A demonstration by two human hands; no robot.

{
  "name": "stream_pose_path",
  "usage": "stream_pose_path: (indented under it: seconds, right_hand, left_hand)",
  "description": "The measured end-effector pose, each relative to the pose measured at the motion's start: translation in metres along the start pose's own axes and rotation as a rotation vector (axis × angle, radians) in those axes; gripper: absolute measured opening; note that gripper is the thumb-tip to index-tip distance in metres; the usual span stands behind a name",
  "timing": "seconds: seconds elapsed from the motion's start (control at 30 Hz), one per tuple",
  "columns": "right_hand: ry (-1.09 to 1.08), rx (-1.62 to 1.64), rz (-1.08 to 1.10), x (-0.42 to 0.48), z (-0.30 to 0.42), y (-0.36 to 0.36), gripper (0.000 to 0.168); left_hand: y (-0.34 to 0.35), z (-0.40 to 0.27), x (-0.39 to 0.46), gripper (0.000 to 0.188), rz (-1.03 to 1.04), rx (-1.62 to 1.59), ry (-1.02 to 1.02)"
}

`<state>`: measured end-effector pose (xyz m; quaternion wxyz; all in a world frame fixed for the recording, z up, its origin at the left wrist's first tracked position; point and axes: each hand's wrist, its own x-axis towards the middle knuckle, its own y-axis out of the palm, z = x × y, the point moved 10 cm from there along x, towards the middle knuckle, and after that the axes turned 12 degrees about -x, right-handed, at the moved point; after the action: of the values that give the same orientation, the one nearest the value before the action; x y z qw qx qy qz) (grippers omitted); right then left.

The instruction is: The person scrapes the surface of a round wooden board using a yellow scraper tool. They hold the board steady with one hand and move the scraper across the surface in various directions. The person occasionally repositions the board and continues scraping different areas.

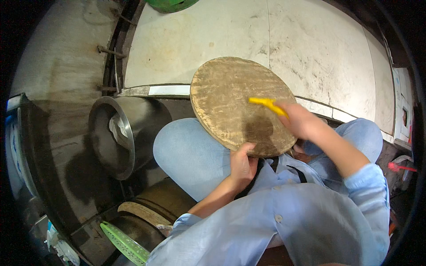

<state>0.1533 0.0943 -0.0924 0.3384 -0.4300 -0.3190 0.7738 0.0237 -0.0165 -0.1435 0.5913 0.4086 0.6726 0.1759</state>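
Observation:
A round, flat wooden board [233, 96] with pale worn patches rests tilted over my lap, between my bent knees. My left hand [244, 163] grips its near edge, the thumb lying on the top face. In my right hand [298, 119] is a yellow scraper or brush-like tool [266, 102], held over the right half of the board; motion blurs it, so its exact kind and whether it touches the wood cannot be told. A dark patch lies on the board near my left thumb.
A large metal pot [131, 143] lies on its side at the left with something whitish inside. More round boards [143, 212] and a green perforated plastic basket [123, 242] are at the lower left. Ahead are pale stained tiles [316, 56] and a green round object [171, 6]. A red-handled item [401, 167] is at right.

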Motion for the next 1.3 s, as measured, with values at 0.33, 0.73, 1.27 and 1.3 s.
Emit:
stream_pose_path:
  seconds: [0.33, 0.73, 1.27, 1.3]
  right_hand:
    - [0.177, 0.006, 0.058, 0.052, -0.023, -0.001, 0.038]
    - [0.024, 0.059, 0.039, -0.021, 0.013, 0.001, 0.043]
    - [-0.135, 0.124, -0.151, -0.04, 0.016, 0.008, 0.045]
    - [-0.098, 0.142, -0.122, -0.049, 0.017, 0.007, 0.046]
  left_hand:
    - [0.008, -0.001, -0.005, 0.036, 0.002, 0.034, -0.022]
    - [-0.003, 0.001, -0.008, 0.032, -0.027, -0.018, -0.035]
    - [0.01, 0.008, 0.0, 0.035, 0.055, -0.022, -0.162]
    - [0.007, 0.011, 0.002, 0.036, 0.059, -0.013, -0.176]
